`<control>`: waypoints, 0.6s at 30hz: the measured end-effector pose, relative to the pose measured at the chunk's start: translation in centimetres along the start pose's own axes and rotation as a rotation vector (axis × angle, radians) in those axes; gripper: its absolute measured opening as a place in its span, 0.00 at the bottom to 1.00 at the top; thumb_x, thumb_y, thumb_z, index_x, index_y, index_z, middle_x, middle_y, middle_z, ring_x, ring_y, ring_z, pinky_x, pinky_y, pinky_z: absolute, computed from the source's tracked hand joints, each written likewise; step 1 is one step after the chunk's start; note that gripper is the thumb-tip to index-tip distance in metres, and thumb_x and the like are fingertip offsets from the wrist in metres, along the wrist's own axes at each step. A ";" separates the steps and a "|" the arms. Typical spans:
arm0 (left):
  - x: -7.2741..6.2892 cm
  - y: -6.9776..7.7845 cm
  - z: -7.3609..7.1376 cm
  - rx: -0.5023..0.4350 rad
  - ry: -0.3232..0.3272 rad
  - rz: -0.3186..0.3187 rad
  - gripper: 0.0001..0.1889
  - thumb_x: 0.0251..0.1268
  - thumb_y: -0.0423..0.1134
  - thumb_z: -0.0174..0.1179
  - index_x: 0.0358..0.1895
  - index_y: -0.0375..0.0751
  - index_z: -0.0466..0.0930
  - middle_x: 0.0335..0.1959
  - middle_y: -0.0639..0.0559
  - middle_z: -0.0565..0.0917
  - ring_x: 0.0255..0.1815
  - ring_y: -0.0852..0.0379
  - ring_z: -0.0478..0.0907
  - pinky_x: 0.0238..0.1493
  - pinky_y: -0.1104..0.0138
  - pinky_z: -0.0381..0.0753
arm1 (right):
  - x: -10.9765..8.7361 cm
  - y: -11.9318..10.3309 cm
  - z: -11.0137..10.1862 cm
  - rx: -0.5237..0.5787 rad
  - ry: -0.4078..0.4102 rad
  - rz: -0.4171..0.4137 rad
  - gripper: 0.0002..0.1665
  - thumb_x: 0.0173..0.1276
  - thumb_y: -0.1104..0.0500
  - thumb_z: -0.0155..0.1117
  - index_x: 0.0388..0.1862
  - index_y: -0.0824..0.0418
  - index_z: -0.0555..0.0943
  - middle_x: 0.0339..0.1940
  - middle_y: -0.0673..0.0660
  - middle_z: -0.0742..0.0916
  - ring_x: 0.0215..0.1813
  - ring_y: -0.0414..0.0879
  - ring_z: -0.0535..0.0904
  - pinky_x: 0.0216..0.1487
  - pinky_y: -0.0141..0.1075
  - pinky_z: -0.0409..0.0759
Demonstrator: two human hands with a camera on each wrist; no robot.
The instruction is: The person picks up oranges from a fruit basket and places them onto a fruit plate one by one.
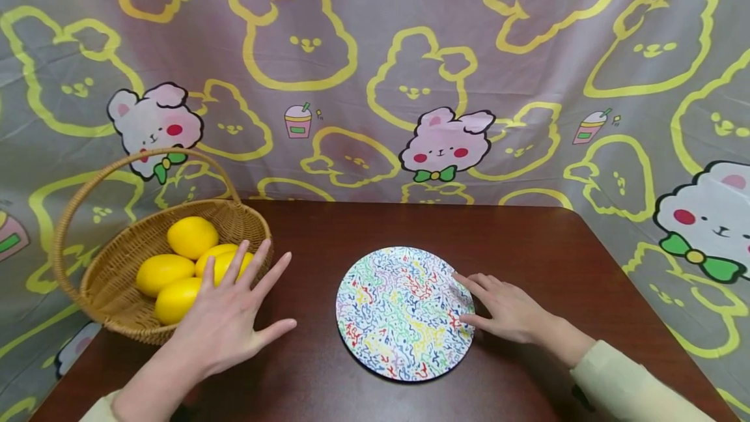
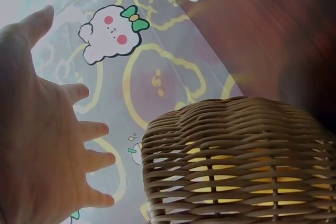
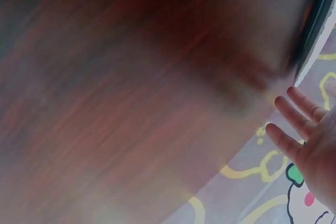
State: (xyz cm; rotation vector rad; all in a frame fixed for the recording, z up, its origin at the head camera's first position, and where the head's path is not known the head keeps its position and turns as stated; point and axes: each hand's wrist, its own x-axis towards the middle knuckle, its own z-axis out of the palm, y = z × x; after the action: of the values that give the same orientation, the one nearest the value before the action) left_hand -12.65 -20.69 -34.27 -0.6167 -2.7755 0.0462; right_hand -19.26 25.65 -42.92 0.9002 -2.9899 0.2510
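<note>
My left hand (image 1: 225, 327) is spread wide, palm down, over the front right side of a wicker basket (image 1: 120, 266), overlapping its rim in the head view. Several yellow lemons (image 1: 192, 238) lie inside; the hand partly hides those on the right. The left wrist view has the fingers straight and apart beside the woven wall, holding nothing. In the middle of the table lies a round board (image 1: 404, 314), white with multicoloured squiggles and a dark edge. My right hand (image 1: 515, 311) is at its right side, fingers extended and fingertips right at the rim.
The dark brown wooden table (image 1: 305, 233) reaches back to a curtain (image 1: 363, 18) printed with bunnies and yellow outlines, which also hangs along both sides. The basket's tall arched handle (image 1: 67, 226) rises at the left.
</note>
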 end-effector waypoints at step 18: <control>0.6 -1.2 -1.1 -0.040 -0.008 0.043 0.47 0.60 0.74 0.47 0.78 0.56 0.47 0.78 0.42 0.49 0.75 0.34 0.45 0.63 0.31 0.39 | 0.4 1.6 1.7 0.304 0.019 0.026 0.38 0.63 0.33 0.62 0.67 0.49 0.71 0.58 0.50 0.76 0.58 0.48 0.70 0.54 0.52 0.74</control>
State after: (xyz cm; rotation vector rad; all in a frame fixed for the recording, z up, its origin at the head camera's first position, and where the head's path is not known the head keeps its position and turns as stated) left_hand -13.32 -21.61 -32.91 -0.6882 -2.7770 0.0018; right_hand -20.41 26.53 -44.82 0.8713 -2.9965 0.7254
